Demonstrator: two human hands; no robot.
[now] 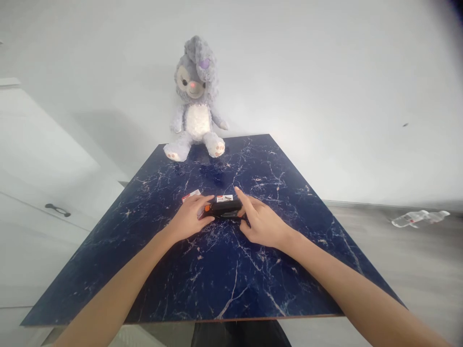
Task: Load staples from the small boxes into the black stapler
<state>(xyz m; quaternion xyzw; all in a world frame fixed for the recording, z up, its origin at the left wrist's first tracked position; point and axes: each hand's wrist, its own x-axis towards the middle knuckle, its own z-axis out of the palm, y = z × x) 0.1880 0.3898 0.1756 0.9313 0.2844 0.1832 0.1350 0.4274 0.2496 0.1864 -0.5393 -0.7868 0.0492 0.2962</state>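
Note:
A small black device with an orange end [223, 209] lies in the middle of a dark blue marbled table [217, 274]. My left hand [188, 219] grips its orange left end, fingers curled round it. My right hand [260, 222] holds its right end, index finger stretched along the top and thumb underneath. Two small white-and-red labelled boxes lie right behind the device, one [191, 194] by my left fingers and one [224, 197] above the device.
A grey-lilac plush rabbit [196, 103] sits at the table's far edge against a white wall. White cabinet doors with a dark handle [57, 209] stand at left. An empty plastic bottle [419, 218] lies on the grey floor at right.

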